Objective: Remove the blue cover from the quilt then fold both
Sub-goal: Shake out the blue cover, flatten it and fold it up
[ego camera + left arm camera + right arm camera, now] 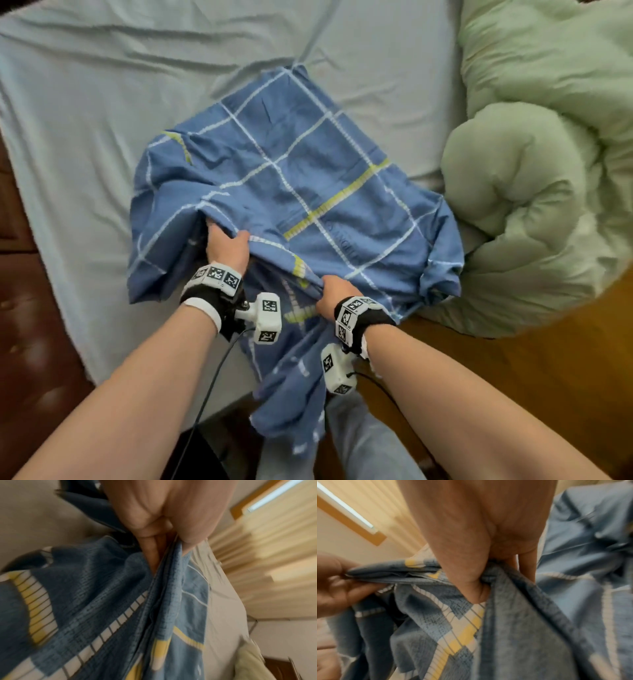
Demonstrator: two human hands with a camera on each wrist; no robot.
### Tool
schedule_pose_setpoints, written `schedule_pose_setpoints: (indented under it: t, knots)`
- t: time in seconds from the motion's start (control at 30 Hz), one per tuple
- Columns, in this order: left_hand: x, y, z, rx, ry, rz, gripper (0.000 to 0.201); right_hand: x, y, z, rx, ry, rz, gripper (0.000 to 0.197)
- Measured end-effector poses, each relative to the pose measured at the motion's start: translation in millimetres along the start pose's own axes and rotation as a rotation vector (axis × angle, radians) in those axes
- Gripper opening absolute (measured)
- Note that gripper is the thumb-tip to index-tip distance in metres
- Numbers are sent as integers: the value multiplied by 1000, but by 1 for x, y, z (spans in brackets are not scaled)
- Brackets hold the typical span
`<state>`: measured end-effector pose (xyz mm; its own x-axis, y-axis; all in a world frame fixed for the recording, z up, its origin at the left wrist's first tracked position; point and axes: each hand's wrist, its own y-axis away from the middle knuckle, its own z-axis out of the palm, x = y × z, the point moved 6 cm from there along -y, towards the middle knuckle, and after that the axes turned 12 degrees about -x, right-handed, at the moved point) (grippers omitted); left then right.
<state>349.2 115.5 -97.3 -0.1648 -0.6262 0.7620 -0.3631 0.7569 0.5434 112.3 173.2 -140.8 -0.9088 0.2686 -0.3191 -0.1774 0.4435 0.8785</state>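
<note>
- blue checked cotton cover (294, 192) with white and yellow grid lines lies bunched at the near edge of the bed, one tail hanging over that edge toward the person's legs.
- right hand (334, 294) grips a gathered ridge of the cover near the bed's near right corner; the right wrist view shows its thumb and fingers (471, 588) curled tight round a fold.
- left hand (227, 245) sits a little farther in and to the left, thumb on top; the left wrist view shows its fingers (150, 555) pressed together, pinching several stacked layers of hem.
- pale blue wrinkled bedsheet (102, 102) covers the bed beyond and to the left of the cover.
- pale green puffy quilt (534, 171) lies rolled and heaped along the right edge of the bed, just beside the cover and already out of it.
- judging by this, removal is done and folding of the cover is in hand, still rough.
- next move likely calls for lifting the two gripped edges apart to draw the cloth flat, matching corners before doubling it; the quilt remains unfolded.
</note>
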Motion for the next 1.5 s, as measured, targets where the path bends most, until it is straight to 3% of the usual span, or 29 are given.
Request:
schedule_pose_setpoints:
  t: [0.1,0.2,0.37,0.57,0.63,0.73,0.8,0.87,0.97,1.13,1.2,1.27,1.4,1.5]
  knots:
    - [59,16,40,-12,-138,89,76,39,13,-29,89,-39,89,25]
    - [98,17,61,-16,-174,72,78,79,33,-62,174,-125,228,28]
    - [168,-1,100,17,-398,119,74,107,49,-152,411,-229,235,25]
    - [242,-43,186,-20,-562,259,72,152,18,-237,374,-232,266,35]
    - [251,-61,236,-103,-648,316,73,185,-3,-250,351,-248,309,41]
    - [242,-80,325,-420,-717,372,69,233,-34,-265,351,-293,386,34]
    - [222,-88,369,-580,-594,288,60,248,-58,-274,343,-272,380,37]
    - [200,-89,384,-618,-486,160,52,245,-77,-281,318,-192,331,50]
    - [178,-98,356,-526,-390,26,34,208,-100,-295,259,-175,138,56]
    - [155,-109,260,-149,-505,-136,8,129,-122,-308,90,-181,-125,63]
    - [158,-110,225,44,-470,-147,17,102,-125,-314,84,-179,-208,81]
    - [159,-117,202,123,-461,-150,42,77,-130,-320,103,-127,-304,105]
    - [166,-149,171,46,-657,-63,81,24,-149,-322,91,83,-397,142]
    - [177,-185,149,18,-860,15,90,-12,-169,-313,78,191,-369,146]
